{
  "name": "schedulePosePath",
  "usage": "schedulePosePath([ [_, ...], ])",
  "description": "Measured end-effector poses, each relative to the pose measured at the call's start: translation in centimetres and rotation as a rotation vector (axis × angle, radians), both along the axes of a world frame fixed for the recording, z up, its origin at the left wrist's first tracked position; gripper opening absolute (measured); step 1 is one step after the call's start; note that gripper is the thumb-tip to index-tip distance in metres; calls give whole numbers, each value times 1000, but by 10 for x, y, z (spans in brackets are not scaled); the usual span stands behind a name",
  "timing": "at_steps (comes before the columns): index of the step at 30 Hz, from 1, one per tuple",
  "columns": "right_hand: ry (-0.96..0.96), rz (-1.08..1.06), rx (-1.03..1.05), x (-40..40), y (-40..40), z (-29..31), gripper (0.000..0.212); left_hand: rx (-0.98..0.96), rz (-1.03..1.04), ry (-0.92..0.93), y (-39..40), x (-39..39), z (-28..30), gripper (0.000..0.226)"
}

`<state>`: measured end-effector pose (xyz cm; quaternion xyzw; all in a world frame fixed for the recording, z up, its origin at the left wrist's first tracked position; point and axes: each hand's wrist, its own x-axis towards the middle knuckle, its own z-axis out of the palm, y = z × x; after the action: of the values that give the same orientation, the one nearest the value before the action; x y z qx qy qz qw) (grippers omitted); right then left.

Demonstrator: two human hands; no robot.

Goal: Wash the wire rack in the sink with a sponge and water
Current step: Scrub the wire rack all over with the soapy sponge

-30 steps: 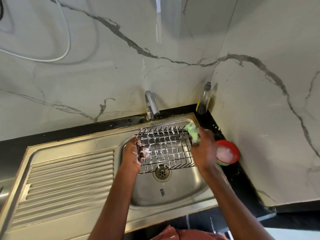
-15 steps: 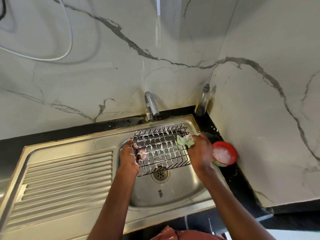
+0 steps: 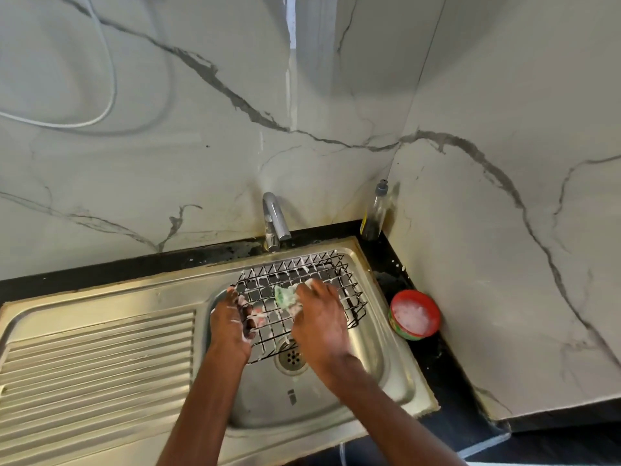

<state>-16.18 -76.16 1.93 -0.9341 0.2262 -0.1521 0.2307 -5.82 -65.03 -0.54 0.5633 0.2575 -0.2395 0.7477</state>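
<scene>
While the wire rack [image 3: 302,294] sits tilted in the sink [image 3: 379,361], its far edge up near the back rim and its near edge down by the drain [image 3: 291,358], I see my left hand [image 3: 232,326] gripping its left side, fingers curled through the wires and flecked with white suds. My right hand [image 3: 319,321] lies over the middle of the rack, its fingers closed around a green sponge [image 3: 285,295] that is pressed against the wires; foam clings to the sponge and to several bars around it. Both forearms reach in from the bottom of the view.

The tap [image 3: 275,220] stands behind the basin, just beyond the rack's far edge, and I cannot tell whether any water runs from it. To the left of the basin lies the ribbed draining board [image 3: 97,361]. On the dark counter [image 3: 447,375] to the right, a small red tub [image 3: 415,314] full of white soapy paste sits just beside the sink's rim. Further back in the corner stands a clear bottle [image 3: 374,213] with a grey cap, against the marble wall [image 3: 168,156]. A white cable [image 3: 107,79] loops across that wall at upper left
</scene>
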Motion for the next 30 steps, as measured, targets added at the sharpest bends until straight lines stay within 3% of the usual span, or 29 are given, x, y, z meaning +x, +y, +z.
schedulePosePath([
  [3,66,-132,-72,-5,-44,-9,32,-28,-14,-13,3,-2,1,27],
  [7,39,-353,45,-4,-82,-7,35,-13,-32,-26,3,-8,1,26],
  [12,52,-77,40,9,-30,4,32,12,-65,-30,-12,-11,10,34],
  [16,36,-10,17,0,-34,6,39,-26,-62,-41,-11,-10,12,39],
  [23,0,-151,141,3,-35,5,34,-13,-70,-42,-10,-12,17,37],
  [27,145,-134,65,9,-28,3,63,-12,-60,-20,-12,-13,15,35],
  [30,164,-139,0,10,-33,4,48,-30,-61,-19,-11,-13,17,39],
])
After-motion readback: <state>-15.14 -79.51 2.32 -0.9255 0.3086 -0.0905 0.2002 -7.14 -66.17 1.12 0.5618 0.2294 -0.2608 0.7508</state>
